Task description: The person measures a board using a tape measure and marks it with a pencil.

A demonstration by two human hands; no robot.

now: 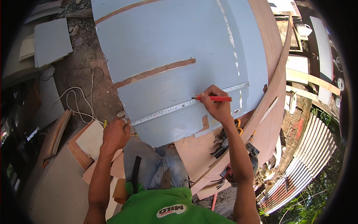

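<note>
A light blue painted panel [164, 41] lies before me, with bare brown strips [156, 72] and white flaking patches. A white tape measure blade [167, 111] stretches across it toward the right side. My left hand [116, 135] is closed on the tape measure at the panel's left edge, its case mostly hidden. My right hand [216, 105] grips a red pencil [222, 99] above the blade, the dark tip pointing left near the tape's upper edge.
Plywood sheets [190, 153] and power tools [251, 156] lie at lower right beside a long wooden strip [279, 74]. Offcuts [89, 138], a white cord [76, 93] and stacked boards [52, 41] are on the left. Corrugated sheets [309, 142] and plants [305, 198] are far right.
</note>
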